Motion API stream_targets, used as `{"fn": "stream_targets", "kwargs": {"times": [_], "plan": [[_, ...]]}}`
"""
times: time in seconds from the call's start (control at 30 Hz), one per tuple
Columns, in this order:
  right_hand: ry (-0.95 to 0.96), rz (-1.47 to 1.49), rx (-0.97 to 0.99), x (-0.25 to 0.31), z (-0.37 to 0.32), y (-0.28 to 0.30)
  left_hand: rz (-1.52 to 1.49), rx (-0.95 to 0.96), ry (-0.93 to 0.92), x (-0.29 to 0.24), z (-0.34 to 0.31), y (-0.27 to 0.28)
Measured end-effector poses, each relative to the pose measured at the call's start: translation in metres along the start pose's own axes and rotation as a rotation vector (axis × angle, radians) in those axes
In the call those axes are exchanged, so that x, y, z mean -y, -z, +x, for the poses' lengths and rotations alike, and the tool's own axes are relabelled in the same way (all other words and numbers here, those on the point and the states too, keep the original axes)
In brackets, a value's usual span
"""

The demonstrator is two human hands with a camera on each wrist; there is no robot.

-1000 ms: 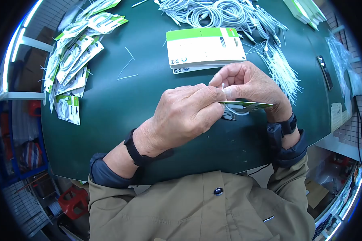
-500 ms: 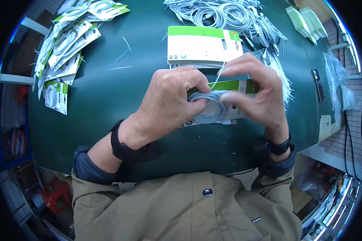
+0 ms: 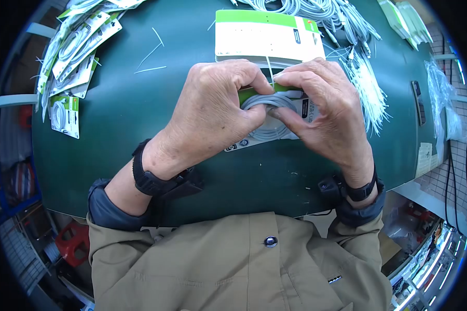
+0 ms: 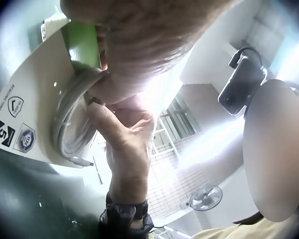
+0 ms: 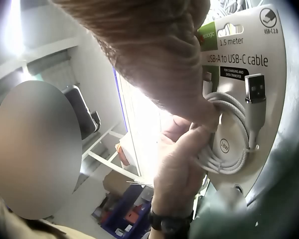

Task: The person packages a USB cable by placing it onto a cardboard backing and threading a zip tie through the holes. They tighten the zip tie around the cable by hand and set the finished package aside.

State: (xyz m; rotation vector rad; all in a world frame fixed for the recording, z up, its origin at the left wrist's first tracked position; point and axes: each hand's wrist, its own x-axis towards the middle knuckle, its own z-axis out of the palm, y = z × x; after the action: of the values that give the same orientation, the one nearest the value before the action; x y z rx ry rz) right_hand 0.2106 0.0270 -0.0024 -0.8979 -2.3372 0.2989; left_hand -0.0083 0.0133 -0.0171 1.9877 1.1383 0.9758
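Observation:
A coiled white cable (image 3: 270, 129) lies against a green and white card (image 3: 246, 143) between the two hands. The left hand (image 3: 215, 103) pinches the coil and the card's upper part with thumb and forefinger. Opposite it, the right hand (image 3: 329, 106) has its forefinger at a thin white tie (image 3: 269, 70) standing up from the card's top edge, its thumb on the coil. In the right wrist view the cable's USB plug (image 5: 255, 102) lies on the card face, beside the coil (image 5: 241, 149). The fingertips partly hide where the tie passes.
Behind the hands stands a stack of cards (image 3: 254, 39). Coiled cables (image 3: 316, 13) and a bundle of white ties (image 3: 366, 88) lie at the back right, a phone (image 3: 417, 102) farther right. Carded cables (image 3: 72, 57) are piled at the left, near loose ties (image 3: 150, 57).
The card has turned from edge-on to face up. The right hand moved away from the left with the tie, then came back in, and its thumb now meets the coil.

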Motion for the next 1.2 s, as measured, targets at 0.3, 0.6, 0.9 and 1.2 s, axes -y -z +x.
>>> {"fn": "stream_targets", "kwargs": {"times": [0.3, 0.6, 0.9, 1.2], "plan": [[-0.314, 0.345, 0.129, -0.005, -0.005, -0.001, -0.047, 0.101, 0.116, 0.003, -0.002, -0.005], [-0.14, 0.14, 0.155, -0.001, -0.009, -0.013, -0.047, 0.091, 0.112, 0.005, -0.001, -0.005], [-0.161, 0.139, 0.151, 0.002, -0.008, -0.015, -0.05, 0.045, 0.069, 0.008, -0.004, -0.007], [-0.377, 0.481, 0.147, -0.001, -0.004, -0.009, -0.09, 0.08, 0.149, 0.008, -0.004, -0.009]]}}
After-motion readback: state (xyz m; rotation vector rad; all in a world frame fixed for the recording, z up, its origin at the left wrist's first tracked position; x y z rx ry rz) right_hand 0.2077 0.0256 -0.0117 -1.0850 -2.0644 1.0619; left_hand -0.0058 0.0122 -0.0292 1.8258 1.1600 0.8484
